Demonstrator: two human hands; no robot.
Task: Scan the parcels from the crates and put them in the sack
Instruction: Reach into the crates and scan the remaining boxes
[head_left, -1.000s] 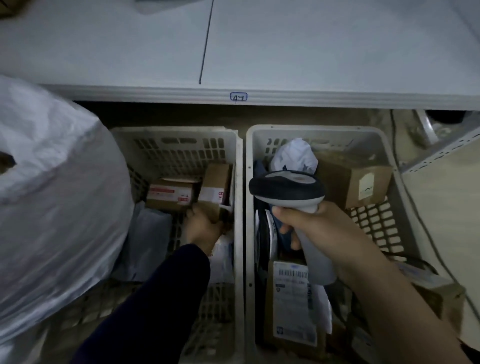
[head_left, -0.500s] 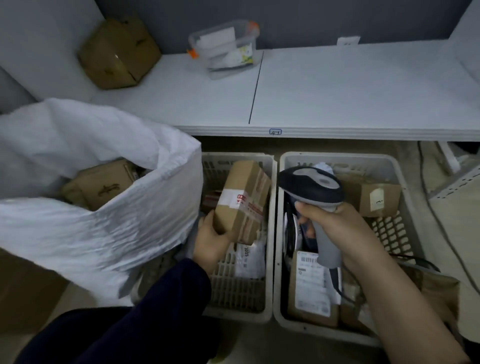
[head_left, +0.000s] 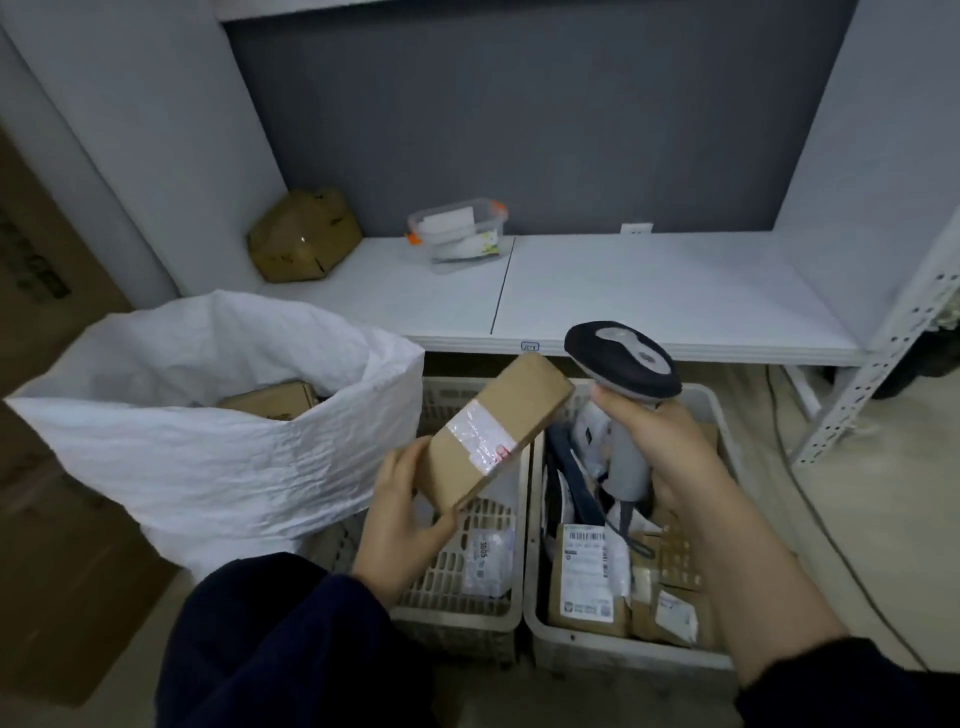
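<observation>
My left hand (head_left: 400, 514) grips the near end of a brown cardboard parcel (head_left: 493, 431) with a white label, held tilted above the left crate (head_left: 457, 597). My right hand (head_left: 660, 447) holds a grey and black barcode scanner (head_left: 621, 364) by its handle, its head just right of the parcel. The right crate (head_left: 571, 639) holds several labelled parcels and bags. The white sack (head_left: 218, 431) stands open at the left with a brown box inside.
A white shelf (head_left: 649, 291) runs behind the crates, carrying a brown box (head_left: 304, 234) and a clear plastic tub (head_left: 457, 234). Large cardboard cartons (head_left: 47, 467) stand at the far left. A metal rack upright (head_left: 893, 343) and a floor cable (head_left: 831, 530) are at the right.
My left hand has lifted the parcel out of the left crate and up beside the scanner. The view has tilted up, showing the shelf and the sack's opening.
</observation>
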